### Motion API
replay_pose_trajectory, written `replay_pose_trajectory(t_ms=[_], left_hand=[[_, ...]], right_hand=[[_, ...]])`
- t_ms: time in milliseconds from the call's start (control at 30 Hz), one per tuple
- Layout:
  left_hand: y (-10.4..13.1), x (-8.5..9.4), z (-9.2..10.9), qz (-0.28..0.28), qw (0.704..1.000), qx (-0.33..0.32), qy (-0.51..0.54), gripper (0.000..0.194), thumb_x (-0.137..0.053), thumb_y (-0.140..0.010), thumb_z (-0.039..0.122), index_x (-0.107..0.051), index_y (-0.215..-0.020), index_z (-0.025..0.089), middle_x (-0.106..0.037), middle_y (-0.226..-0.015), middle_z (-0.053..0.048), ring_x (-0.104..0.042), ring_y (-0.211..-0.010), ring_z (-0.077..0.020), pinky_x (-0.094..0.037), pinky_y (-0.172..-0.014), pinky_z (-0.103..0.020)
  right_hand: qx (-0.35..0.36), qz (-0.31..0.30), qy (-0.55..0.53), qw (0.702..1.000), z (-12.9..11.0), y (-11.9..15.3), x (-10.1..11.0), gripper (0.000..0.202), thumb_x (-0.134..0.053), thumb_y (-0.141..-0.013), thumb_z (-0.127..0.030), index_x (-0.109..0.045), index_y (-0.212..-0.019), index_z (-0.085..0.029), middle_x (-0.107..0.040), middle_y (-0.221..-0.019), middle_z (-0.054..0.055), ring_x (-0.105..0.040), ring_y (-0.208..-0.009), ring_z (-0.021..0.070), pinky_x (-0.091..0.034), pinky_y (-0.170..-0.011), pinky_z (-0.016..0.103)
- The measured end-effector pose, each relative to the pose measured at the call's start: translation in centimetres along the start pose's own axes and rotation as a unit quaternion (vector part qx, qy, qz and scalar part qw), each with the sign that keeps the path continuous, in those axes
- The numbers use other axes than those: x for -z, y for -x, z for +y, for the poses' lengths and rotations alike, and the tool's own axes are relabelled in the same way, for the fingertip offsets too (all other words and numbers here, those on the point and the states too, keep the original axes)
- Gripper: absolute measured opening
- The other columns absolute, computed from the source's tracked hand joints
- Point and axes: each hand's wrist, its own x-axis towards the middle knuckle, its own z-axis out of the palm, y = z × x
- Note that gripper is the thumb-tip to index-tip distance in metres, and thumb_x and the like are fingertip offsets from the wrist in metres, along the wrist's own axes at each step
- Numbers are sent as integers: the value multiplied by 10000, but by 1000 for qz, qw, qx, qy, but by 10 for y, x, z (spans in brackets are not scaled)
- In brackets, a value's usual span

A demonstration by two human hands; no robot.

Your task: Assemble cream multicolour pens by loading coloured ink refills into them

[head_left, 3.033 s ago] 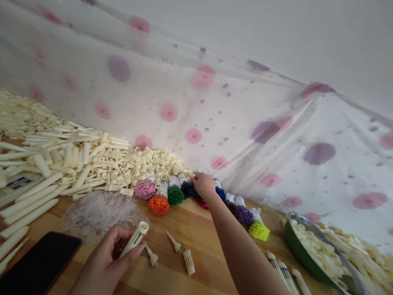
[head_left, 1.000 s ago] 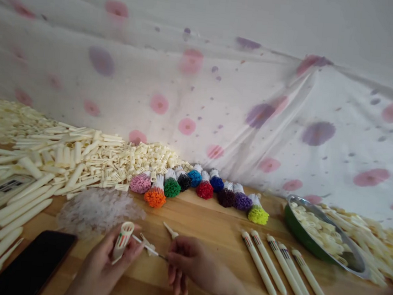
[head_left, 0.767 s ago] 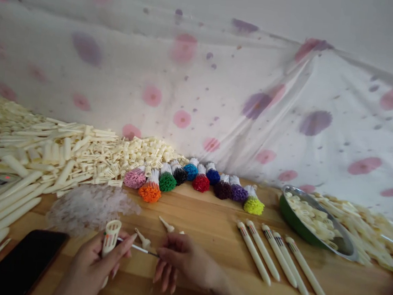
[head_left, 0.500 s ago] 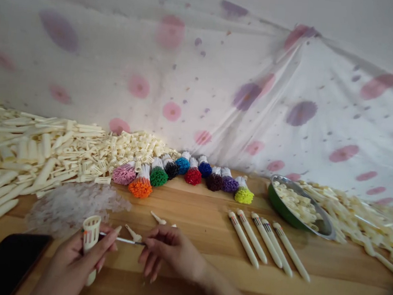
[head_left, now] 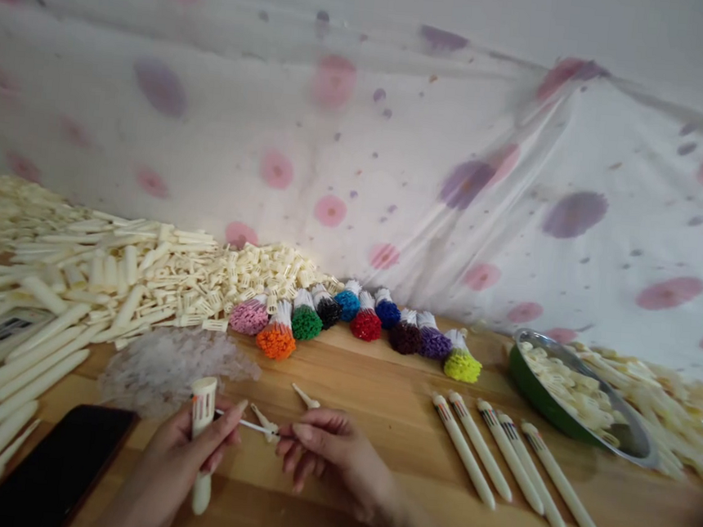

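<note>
A: What are we holding?

B: Our left hand [head_left: 172,453] is wrapping a cream barrel [head_left: 203,406], which is standing nearly upright above the near side of the desk [head_left: 369,413], slotted end up. Our right hand [head_left: 335,451] is pinching the dark-looking right end of a thin white stick [head_left: 253,425], which is spanning the gap to the left thumb.

A: Are we reading the stick's other end?

B: Poorly. The thumb is covering it; the left fingers are probably gripping it too, but we are not able to tell whether it is touching the barrel.

A: Surroundings?

B: Two pointed cream pieces [head_left: 308,399] are lying just beyond the fingers; colour-tipped bundles [head_left: 275,343] are resting farther back.

A: How are we rating technique?

B: Our judgement: we are working best when we are bracing the barrel firmly in the left palm, pinching the stick close to its end, and lining both hands up along its length. Sideways force is likely bending something so slender, so we are favouring small, straight movements.
</note>
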Motion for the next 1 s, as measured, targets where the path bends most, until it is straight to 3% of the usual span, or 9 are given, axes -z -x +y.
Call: replay_pose_trajectory(t_ms=[233, 467, 667, 767, 833, 1000], left_hand=[[2, -8, 3, 33, 999, -10, 19, 389, -733, -557, 526, -590, -612, 168, -536, -465, 70, -363, -369, -70, -248, -409, -193], [2, -9, -2, 38, 999, -18, 25, 372, -741, -551, 510, -584, -621, 180, -562, -455, 64, -388, -339, -73, -256, -381, -187], [-9, -2, -19, -24, 998, -47, -39, 360, -710, -596, 519, -615, -702, 188, -555, -451, 70, -433, -360, -99, -332, -383, -201], [-5, 0, -16, -57, 993, -77, -68, 327, -694, -645, 487, -613, -806, 214, -620, -585, 50, -561, -521, -143, -435, -498, -216], [1, 1, -11, -100, 982, -119, -104, 258, -609, -750, 469, -581, -880, 247, -655, -763, 31, -618, -720, -174, -477, -666, -242], [7, 9, -10, -171, 941, -184, -226, 145, -446, -883, 376, -526, -959, 282, -643, -858, 27, -611, -817, -179, -469, -743, -250]], right_hand=[[-4, -35, -50, 998, -2, 1, 2, 327, -688, -754, -363, -712, -874, -60, -705, -812, 128, -658, -622, 135, -521, -457, 190], [-2, 8, -95, 995, -1, -1, 2, 226, -756, -709, -249, -718, -846, -74, -724, -781, 106, -660, -601, 96, -492, -449, 118], [-14, 56, -139, 989, -8, 0, 3, 222, -814, -625, -238, -720, -748, -77, -718, -650, 56, -637, -510, 61, -482, -431, 87], [7, 71, -142, 987, -21, 3, 10, 212, -821, -611, -237, -718, -726, -92, -718, -638, 33, -634, -502, 52, -476, -422, 75], [24, 78, -143, 986, -33, 5, 15, 195, -827, -599, -240, -718, -704, -117, -721, -630, 17, -636, -501, 45, -469, -419, 62], [50, 80, -135, 986, -58, 16, 22, 179, -839, -576, -236, -719, -669, -141, -719, -596, 14, -633, -477, 45, -460, -404, 54]])
